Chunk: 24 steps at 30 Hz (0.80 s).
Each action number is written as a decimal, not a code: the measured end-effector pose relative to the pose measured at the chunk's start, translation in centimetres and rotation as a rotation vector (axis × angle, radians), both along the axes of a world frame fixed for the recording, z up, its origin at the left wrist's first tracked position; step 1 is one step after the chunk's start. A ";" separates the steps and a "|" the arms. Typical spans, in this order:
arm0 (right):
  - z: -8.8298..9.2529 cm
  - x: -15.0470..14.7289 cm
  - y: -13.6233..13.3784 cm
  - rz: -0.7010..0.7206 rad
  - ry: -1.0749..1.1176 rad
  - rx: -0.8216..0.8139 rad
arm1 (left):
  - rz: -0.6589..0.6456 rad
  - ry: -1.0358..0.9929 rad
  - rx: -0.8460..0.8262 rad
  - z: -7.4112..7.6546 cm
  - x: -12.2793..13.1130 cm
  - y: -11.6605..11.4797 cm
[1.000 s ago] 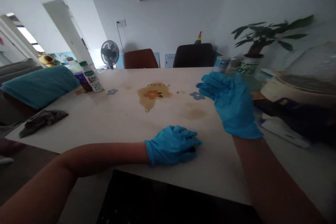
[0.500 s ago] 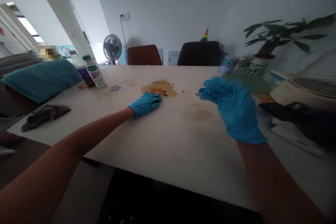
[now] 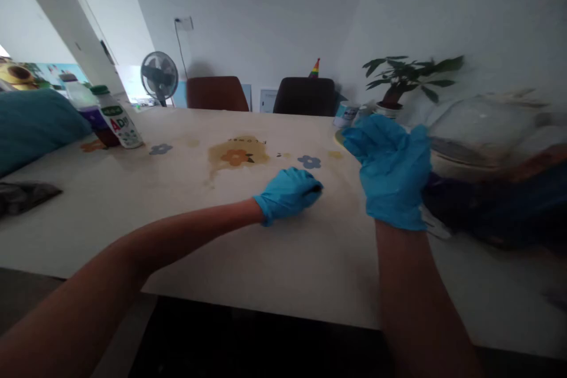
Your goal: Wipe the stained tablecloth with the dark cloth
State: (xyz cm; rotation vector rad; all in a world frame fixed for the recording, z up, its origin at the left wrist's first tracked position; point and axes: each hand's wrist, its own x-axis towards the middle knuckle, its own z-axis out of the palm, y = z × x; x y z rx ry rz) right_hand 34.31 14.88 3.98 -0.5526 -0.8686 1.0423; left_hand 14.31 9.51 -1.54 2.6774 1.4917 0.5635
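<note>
My left hand (image 3: 290, 194), in a blue glove, rests on the white tabletop cover (image 3: 177, 236) with its fingers curled. A small dark bit shows at the fingertips, too little of it to name. Just beyond the hand is a printed blue flower (image 3: 309, 162). To its left, a yellow-brown stain (image 3: 212, 156) spreads around a printed orange flower (image 3: 236, 157), with a drip streak below. My right hand (image 3: 390, 168), gloved too, is raised above the table's right side. Its fingers are loosely bent and apart, and I see nothing in it.
A white bottle with a green cap (image 3: 119, 121) stands at the left beside a purple-labelled bottle (image 3: 100, 124). A crumpled dark cloth (image 3: 26, 195) lies at the left edge. Behind my right hand are a potted plant (image 3: 394, 91), a tin (image 3: 345, 114) and a dark blue bundle (image 3: 500, 207).
My left hand has slid right, from beside the orange flower to below the blue one, its fingers now more curled. My right hand stays raised, fingers more bent. The view has turned right.
</note>
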 end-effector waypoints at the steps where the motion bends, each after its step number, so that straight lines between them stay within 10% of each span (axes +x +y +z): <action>1: 0.1 -0.1 0.1 -0.010 0.023 -0.011 | -0.055 0.019 0.010 -0.6 2.4 -0.1; 5: 0.2 -0.3 0.4 -0.042 0.056 0.004 | -0.223 0.053 0.018 -2.9 9.3 -1.0; 9: -0.1 -0.3 0.4 -0.027 0.040 0.038 | -0.281 0.090 0.014 -3.9 10.1 -0.9; 24: -1.7 -0.5 1.1 0.065 -0.040 0.096 | 0.546 0.051 -0.023 -1.2 -8.3 3.9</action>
